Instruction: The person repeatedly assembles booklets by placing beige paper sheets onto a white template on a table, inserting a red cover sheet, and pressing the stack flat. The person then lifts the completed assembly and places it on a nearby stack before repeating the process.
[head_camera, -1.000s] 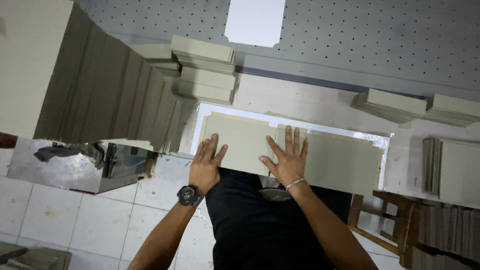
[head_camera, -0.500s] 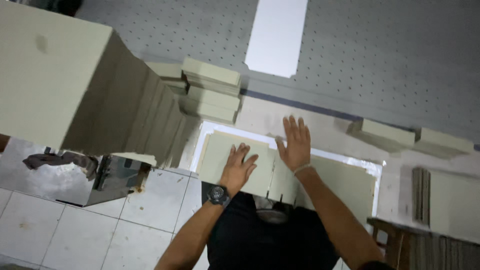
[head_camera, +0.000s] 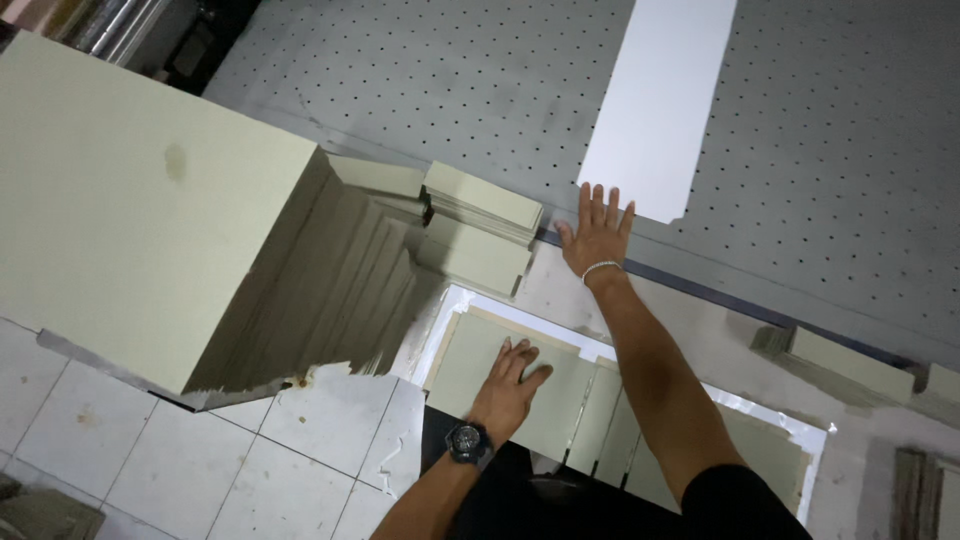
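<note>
Head view: we're stretching our right hand (head_camera: 596, 232) far fwd, arm nearly straight, palm down, fingers spread & flat, gripping nothing. It's lying at the near end of the white sheet (head_camera: 660, 100), fingertips touching or just overlapping that end; can't tell which. A thin bracelet (head_camera: 601, 267) is circling the wrist.

We're keeping our left hand (head_camera: 510, 385) low & close to the body, elbow bent, palm pressing flat on the grey-green board (head_camera: 480, 370), fingers slightly apart, not clamping anything. A black watch (head_camera: 466, 441) is sitting on that wrist.

Relative to the white sheet: the board is lying well below it, near side, on a white-edged surface (head_camera: 450, 305), w/ more boards overlapping to its right. The sheet is smooth, long, rectangular, resting on a grey perforated table (head_camera: 450, 80). Left of the sheet, a tall stack of matte greyish cardboard (head_camera: 150, 200) is showing layered edges, w/ smaller board piles (head_camera: 480, 225) between stack & sheet.
</note>
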